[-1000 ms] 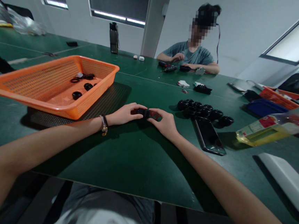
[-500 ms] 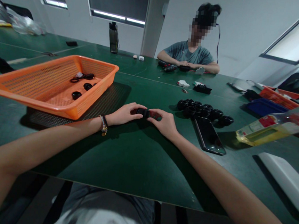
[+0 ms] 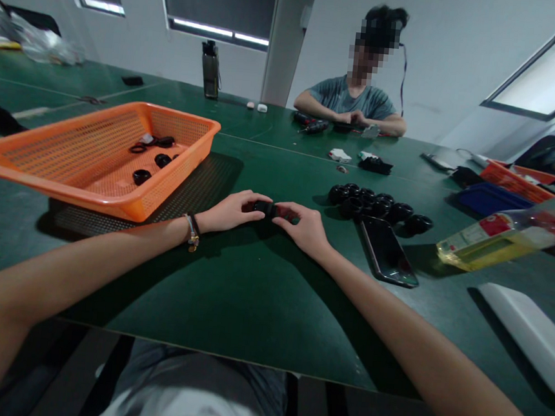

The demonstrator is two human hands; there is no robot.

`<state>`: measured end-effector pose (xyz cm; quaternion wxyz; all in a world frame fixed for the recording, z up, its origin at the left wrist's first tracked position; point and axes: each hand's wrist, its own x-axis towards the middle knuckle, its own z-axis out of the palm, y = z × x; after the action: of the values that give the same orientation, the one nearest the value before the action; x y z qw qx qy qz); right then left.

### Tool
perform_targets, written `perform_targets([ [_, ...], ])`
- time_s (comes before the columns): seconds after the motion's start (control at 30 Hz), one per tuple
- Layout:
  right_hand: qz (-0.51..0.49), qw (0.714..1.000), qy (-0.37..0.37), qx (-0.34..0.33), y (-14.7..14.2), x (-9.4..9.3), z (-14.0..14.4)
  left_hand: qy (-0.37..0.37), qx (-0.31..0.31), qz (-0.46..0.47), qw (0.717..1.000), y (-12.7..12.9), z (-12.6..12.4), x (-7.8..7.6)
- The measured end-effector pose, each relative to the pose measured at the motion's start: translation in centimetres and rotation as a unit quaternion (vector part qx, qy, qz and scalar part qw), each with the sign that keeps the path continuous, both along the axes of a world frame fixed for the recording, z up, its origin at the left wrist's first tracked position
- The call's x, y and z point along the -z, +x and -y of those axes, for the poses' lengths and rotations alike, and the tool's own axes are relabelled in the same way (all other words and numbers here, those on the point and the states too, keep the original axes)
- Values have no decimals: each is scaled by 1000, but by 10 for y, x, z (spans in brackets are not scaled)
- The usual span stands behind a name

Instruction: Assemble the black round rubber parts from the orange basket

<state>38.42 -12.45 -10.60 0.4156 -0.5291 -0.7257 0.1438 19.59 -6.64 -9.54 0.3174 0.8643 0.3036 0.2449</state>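
Observation:
My left hand (image 3: 232,212) is closed, its thumb and fingers pinching a small black part (image 3: 262,209) just above the green table. From the other side, my right hand (image 3: 301,224) has its thumb and fingertips closed at the right end of the same piece. The fingers cover much of the part, and its exact kind cannot be made out. Beyond my right hand, several glossy black round cup-like pieces (image 3: 379,206) stand grouped on the table. Left of my hands, an orange plastic basket (image 3: 126,208) holds a few similar black pieces (image 3: 141,177) and a dark cable (image 3: 159,142).
A phone (image 3: 389,251) lies to the right, near a tilted bottle of yellow liquid (image 3: 488,242) and a white block (image 3: 529,333). A dark water bottle (image 3: 210,69) stands at the back. Across the table (image 3: 249,309) sits a person (image 3: 352,98) beside a power drill (image 3: 311,124).
My hands and the black part stay almost where they were. Across the table, the other person's hands have come up together slightly.

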Motion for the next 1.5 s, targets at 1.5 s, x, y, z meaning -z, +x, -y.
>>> perform_targets([
  [1.5, 10, 1000, 6, 3, -1, -3, 2, 4, 5, -10, 1000, 0, -1, 0],
])
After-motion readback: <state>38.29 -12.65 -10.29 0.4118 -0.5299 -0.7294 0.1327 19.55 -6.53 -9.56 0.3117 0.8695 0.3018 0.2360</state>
